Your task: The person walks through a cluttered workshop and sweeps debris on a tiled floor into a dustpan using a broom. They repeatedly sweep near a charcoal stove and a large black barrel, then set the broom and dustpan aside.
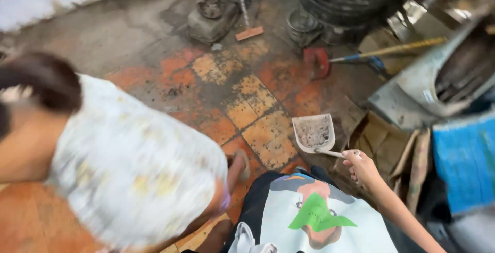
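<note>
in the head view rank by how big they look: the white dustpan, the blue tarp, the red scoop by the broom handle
1. blue tarp, cut off by the frame edge
2. white dustpan, held by the right hand
3. red scoop, though it lies farther away, so its true size is unsure

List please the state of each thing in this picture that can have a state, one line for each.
Right hand: closed around the dustpan handle.
Left hand: not in view.
White dustpan: held level above the floor, loaded with grey dust and grit.
Cardboard box: open, flaps spread.
Red shovel: lying on the floor, nobody holds it.
Tiled floor: dirty, orange tiles worn.
Other person: bent over, blurred.
</note>
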